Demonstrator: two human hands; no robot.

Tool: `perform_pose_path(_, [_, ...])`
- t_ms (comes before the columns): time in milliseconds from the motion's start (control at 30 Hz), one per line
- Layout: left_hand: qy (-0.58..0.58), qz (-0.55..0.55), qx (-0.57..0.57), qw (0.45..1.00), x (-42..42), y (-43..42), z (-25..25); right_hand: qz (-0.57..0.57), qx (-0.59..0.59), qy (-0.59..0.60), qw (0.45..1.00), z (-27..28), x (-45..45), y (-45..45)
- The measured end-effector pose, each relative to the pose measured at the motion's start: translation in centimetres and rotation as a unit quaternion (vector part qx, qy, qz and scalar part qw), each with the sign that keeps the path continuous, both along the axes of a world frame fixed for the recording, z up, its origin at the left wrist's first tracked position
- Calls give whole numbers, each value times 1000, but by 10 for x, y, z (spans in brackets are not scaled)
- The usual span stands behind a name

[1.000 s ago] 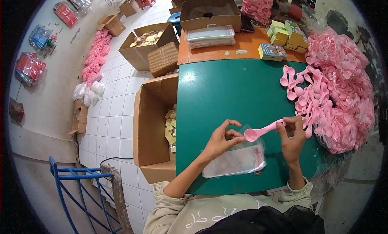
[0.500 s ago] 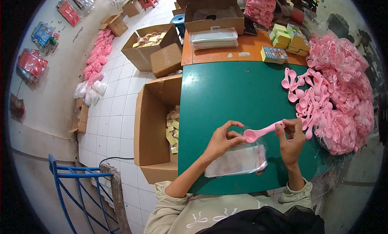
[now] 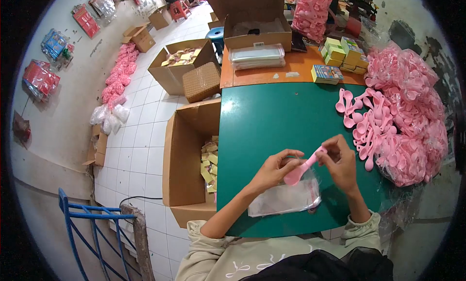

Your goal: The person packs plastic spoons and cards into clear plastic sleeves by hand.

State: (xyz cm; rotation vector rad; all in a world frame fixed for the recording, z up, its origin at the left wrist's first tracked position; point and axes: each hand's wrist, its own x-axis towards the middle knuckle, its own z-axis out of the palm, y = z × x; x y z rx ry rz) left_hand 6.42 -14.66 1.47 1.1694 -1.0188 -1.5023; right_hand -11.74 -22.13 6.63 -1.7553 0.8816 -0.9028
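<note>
A pink plastic spoon (image 3: 302, 172) slants over the green tabletop, its bowl low and to the left. My right hand (image 3: 340, 163) pinches the upper end of its handle. Beside the bowl, my left hand (image 3: 279, 170) is closed, thumb and fingers together on what looks like thin clear plastic film; its edges are hard to see. Under both hands lies a stack of clear plastic bags (image 3: 284, 199). Loose pink spoons (image 3: 371, 123) are heaped to the right of my right hand.
Bulging bags of pink spoons (image 3: 412, 111) line the table's right edge. Small yellow-green boxes (image 3: 327, 74) and plastic sleeves (image 3: 256, 56) sit at the back. An open carton (image 3: 187, 135) with yellow packets stands against the table's left side; a blue metal rail (image 3: 97, 215) is lower left.
The spoon has tipped more steeply, its bowl now lower and closer to my left hand. My right hand has moved slightly left and up. The view has shifted a little.
</note>
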Motion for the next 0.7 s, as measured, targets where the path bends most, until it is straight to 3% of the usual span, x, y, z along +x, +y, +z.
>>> perform_pose_path(67, [-98,-41,-42,993,9,-13,3,-23,-31,-17,999,7,2,-12])
perform_pose_path(100, [-41,-60,-16,997,12,-17,7,-35,-53,-6,998,13,2,-18])
perform_pose_path(200, [-85,-38,-79,993,19,-32,29,-39,-75,-65,994,22,10,-32])
perform_pose_path(467, [-20,17,-108,994,36,-59,55,200,-232,-3,952,25,45,-63])
perform_pose_path(500, [12,36,-101,994,40,-62,53,263,-134,-72,953,16,47,-83])
perform_pose_path(567, [77,74,-88,990,46,-65,46,250,-46,-166,953,10,44,-146])
perform_pose_path(600, [70,83,-90,990,49,-64,48,146,-50,-131,979,2,40,-189])
perform_pose_path(633, [63,94,-94,989,52,-63,51,18,-173,-3,985,-13,33,-239])
perform_pose_path(667, [55,105,-98,988,56,-61,54,-127,-257,92,954,-36,21,-287])
perform_pose_path(700, [59,109,-105,987,58,-60,54,-163,-235,217,933,-46,5,-315])
